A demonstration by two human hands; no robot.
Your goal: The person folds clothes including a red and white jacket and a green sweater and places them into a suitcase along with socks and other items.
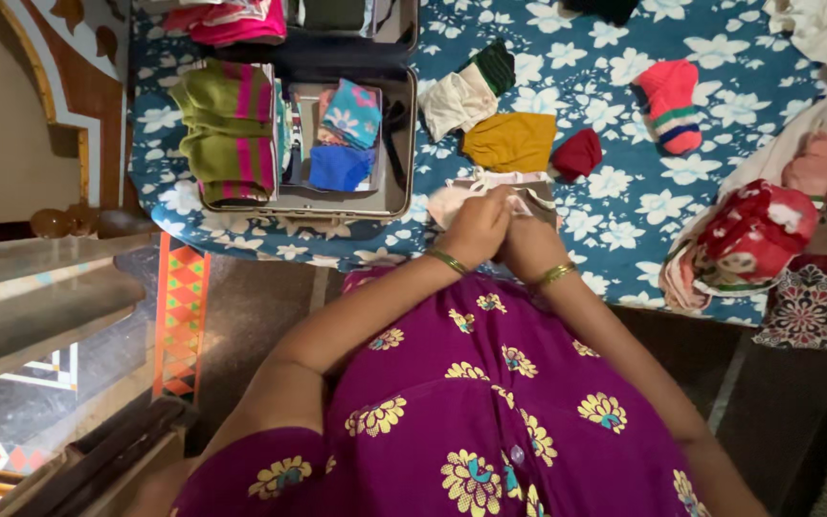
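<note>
My left hand [476,230] and my right hand [531,241] are together at the near edge of a bed covered in a blue floral sheet [614,144]. Both grip a small pale pink and white cloth [452,196] lying on the sheet. Each wrist wears a gold bangle. Just left of my hands stands an open grey suitcase [399,163] holding folded clothes, among them a green and pink piece [227,129] and a blue piece [340,168].
Folded items lie on the sheet beyond my hands: a mustard cloth [511,141], a dark red one [577,153], a cream one [457,100], a pink striped one [672,103]. A red patterned bundle [753,235] sits at right. A metal rail [40,297] is at left.
</note>
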